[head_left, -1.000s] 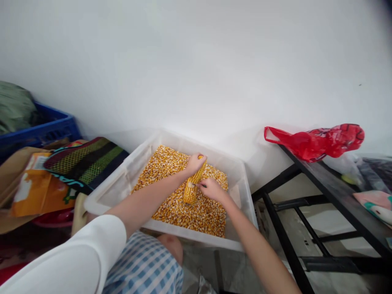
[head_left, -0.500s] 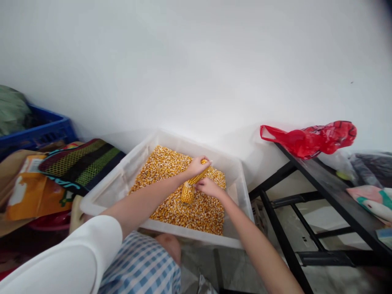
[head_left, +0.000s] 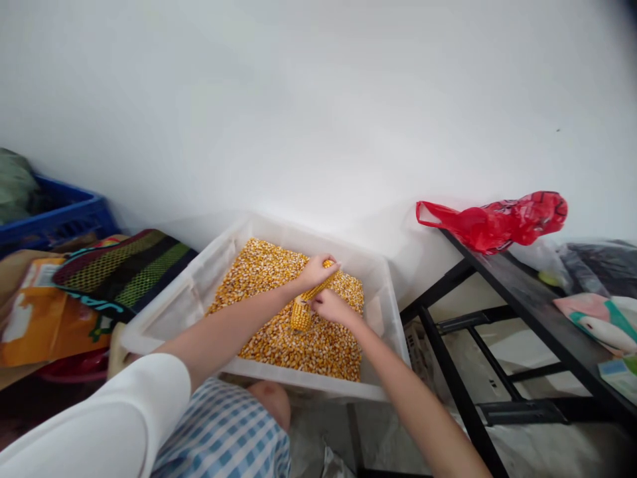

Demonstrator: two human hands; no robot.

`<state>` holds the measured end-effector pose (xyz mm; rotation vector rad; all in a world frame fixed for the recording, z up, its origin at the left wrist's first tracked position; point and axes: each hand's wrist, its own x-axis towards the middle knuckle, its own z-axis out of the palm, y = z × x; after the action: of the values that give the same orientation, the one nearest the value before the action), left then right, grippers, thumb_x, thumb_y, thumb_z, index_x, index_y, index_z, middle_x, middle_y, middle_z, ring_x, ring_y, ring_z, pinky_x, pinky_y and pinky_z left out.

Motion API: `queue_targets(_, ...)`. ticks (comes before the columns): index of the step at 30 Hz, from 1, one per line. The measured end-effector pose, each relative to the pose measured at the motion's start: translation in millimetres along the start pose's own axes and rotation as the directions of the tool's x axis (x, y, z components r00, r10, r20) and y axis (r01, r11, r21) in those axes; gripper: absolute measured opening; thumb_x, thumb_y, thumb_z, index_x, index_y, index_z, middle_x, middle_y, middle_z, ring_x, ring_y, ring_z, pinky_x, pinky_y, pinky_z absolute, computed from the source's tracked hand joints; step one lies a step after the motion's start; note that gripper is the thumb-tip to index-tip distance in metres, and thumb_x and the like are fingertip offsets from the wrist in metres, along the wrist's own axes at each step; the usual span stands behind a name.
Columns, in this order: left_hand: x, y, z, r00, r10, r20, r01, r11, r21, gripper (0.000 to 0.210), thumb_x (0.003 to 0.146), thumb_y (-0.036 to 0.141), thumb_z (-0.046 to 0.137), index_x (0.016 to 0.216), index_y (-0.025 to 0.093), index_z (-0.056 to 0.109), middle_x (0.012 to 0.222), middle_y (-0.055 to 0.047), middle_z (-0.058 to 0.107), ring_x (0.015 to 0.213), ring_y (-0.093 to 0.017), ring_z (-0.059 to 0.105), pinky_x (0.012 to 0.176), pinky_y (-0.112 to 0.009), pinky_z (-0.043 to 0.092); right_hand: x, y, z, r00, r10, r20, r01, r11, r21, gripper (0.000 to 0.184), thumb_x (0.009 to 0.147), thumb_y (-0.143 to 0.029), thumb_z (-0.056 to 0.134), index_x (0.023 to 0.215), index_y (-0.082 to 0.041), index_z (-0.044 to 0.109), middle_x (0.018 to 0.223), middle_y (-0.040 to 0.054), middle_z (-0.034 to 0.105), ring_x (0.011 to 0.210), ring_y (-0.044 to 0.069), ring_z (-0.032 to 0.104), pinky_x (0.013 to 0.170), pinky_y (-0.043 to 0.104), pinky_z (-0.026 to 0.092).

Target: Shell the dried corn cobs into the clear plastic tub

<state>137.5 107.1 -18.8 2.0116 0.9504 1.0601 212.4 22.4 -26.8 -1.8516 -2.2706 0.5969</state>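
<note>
Over a bed of loose corn kernels (head_left: 279,345), my left hand (head_left: 317,271) is closed around the upper end of a yellow corn cob (head_left: 318,287), which slants down to the left. My right hand (head_left: 332,307) is curled, its fingertips pressed against the cob lower down. Below them a thicker corn piece (head_left: 301,316) full of kernels points down, with a pale patch at its top. Whether this is the same cob or a second one, I cannot tell. A translucent white plastic bin (head_left: 391,332) holds the kernels.
A black metal rack (head_left: 517,292) stands at the right, with a red plastic bag (head_left: 497,222) on it. To the left are a mesh bag (head_left: 134,269), an orange printed packet (head_left: 54,325) and a blue crate (head_left: 64,216). A white wall (head_left: 318,119) rises behind the bin.
The whole view has shifted slightly. Both hands remain on the cob, and my right hand's fingers have moved a little along it, toward the lower left.
</note>
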Motion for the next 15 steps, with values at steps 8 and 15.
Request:
queue_targets(8,1.9,-7.0,8.1,0.987,-0.103,-0.127,0.118,0.985,0.122,0.039,0.075,0.050,0.042,0.087,0.019,0.062,0.081,-0.005,0.066,0.080,-0.019,0.059,0.076,-0.026,0.042,-13.7,-31.1,12.6,0.974,0.146,-0.172,-0.191,0.939,-0.285,0.028,0.079,-0.020,0.040,0.078,-0.011,0.067,0.081,0.0159,0.066,0.070,0.018,0.058,0.059,0.026,0.033)
queue_targets(15,11.5,-20.9,3.2,0.948,-0.239,-0.208,0.261,0.962,0.086,0.041,0.075,0.050,0.042,0.091,0.017,0.061,0.084,-0.007,0.066,0.082,-0.020,0.059,0.078,-0.027,0.041,-8.6,-17.0,7.7,0.979,0.146,-0.140,-0.170,0.970,-0.176,0.030,0.081,-0.026,0.040,0.074,-0.013,0.067,0.076,0.0110,0.067,0.062,0.015,0.056,0.053,0.024,0.028)
